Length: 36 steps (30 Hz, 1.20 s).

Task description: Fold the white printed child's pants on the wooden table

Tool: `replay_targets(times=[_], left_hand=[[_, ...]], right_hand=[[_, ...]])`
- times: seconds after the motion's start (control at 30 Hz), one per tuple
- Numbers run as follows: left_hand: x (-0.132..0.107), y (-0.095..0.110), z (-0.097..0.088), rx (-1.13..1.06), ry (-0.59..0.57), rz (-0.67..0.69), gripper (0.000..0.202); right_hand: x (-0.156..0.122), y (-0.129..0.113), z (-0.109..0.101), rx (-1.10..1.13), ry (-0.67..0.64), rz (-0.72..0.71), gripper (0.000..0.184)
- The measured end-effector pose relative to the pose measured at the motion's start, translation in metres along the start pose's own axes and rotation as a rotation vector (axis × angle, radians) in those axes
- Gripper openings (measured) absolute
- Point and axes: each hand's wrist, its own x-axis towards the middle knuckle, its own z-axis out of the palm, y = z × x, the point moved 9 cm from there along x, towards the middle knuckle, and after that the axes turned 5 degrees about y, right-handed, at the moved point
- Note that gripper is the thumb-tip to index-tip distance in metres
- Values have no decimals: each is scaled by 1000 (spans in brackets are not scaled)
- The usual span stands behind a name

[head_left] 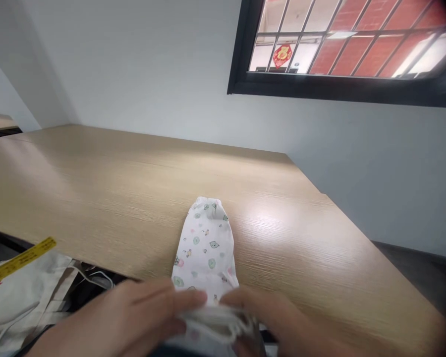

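Note:
A white child's garment (204, 248), printed with small green and pink figures, lies lengthwise on the wooden table (126, 198). It looks like small pants folded narrow, with a gathered cuff at the far end. My left hand (130, 312) grips the near end from the left, fingers closed on the fabric. From the right, my right hand (271, 312) holds the same end, its fingers bent over the edge. Both hands are blurred by motion. Between them the cloth is bunched and hangs toward me past the table edge, partly hidden.
At lower left is a pale canvas bag (40, 292) with a cord, beside the table's front edge. A yellow measuring tape or ruler (20, 261) lies across it. A wall (144, 64) with a dark-framed barred window (330, 89) stands behind the table.

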Motion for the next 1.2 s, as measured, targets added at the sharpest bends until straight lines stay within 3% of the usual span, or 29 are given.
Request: replay_targets(times=[0.07,0.17,0.27,0.37,0.47,0.57,0.63,0.73,0.8,0.9,1.03,1.1,1.2], left_hand=[[25,-14,-5,11,-14,-54,33],[83,-45,-19,35,107,-84,31],[139,-87,-6,62,96,-100,30],[166,-123,15,72,69,-120,26],[158,-132,24,61,101,-113,30],[127,-112,24,15,159,-90,41],[106,-88,38,-107,57,-36,44],[84,-55,73,-345,-255,69,45],[86,-52,86,-345,-345,116,45],[118,-77,85,-200,-270,143,40],[154,-116,65,-128,-100,72,43],[152,-123,50,-104,-5,29,47],[129,-118,38,-72,40,18,44]], right_hand=[[24,11,-20,1,115,15,23],[73,46,-44,-39,213,46,21],[118,96,-54,-160,276,109,23],[138,129,-52,-294,300,127,29],[125,124,-49,-341,357,37,31],[95,83,-35,-351,292,-227,29],[74,58,-12,-345,111,-355,29],[48,42,24,-356,-151,-396,36],[38,38,37,-394,-208,-381,40],[29,35,46,-426,-244,-320,40],[17,24,46,-355,-276,-301,39],[17,22,39,-294,-232,-297,38],[30,33,13,-232,-9,-312,33]])
